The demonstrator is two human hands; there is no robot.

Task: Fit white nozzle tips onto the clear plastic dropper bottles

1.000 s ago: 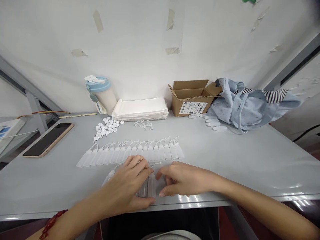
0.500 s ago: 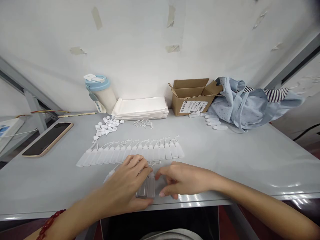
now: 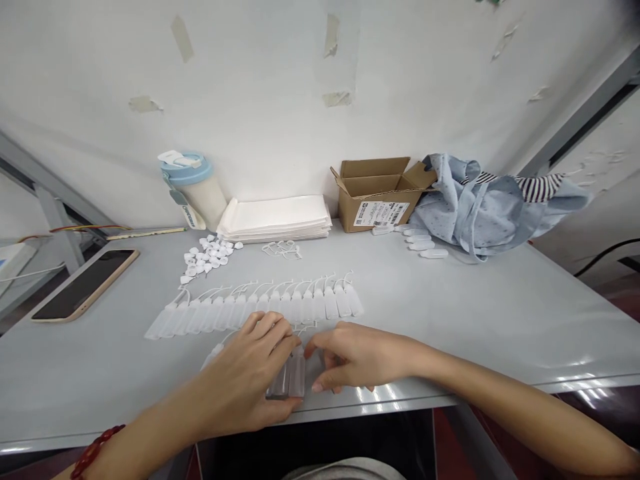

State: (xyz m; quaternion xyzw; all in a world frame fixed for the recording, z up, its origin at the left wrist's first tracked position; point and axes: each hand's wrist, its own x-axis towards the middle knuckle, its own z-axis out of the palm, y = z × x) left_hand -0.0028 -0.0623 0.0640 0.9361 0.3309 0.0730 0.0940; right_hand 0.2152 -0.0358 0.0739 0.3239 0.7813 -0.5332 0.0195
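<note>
Near the front edge of the table, my left hand (image 3: 263,373) curls over several small translucent plastic bottles. Its thumb is at their base and its fingers by their tops, which partly hides them. The rightmost bottle (image 3: 297,375) shows beside the thumb. My right hand (image 3: 350,357) is just to the right with thumb and index finger apart, the fingertip close to that bottle's top; whether it touches I cannot tell. Another bottle (image 3: 213,355) peeks out left of my left wrist. Behind my hands lies a slanted row of the same bottles (image 3: 255,310) with thin white straps.
Small white caps (image 3: 207,257) lie in a pile, with loose white straps (image 3: 283,249) to their right. Behind are a stack of white envelopes (image 3: 277,217), a tumbler (image 3: 195,190), an open carton (image 3: 380,200) and blue cloth (image 3: 460,213). A phone (image 3: 85,287) lies left.
The view has shifted slightly, so the table things appear a little further left. Both hands keep almost the same pose around the bottles.
</note>
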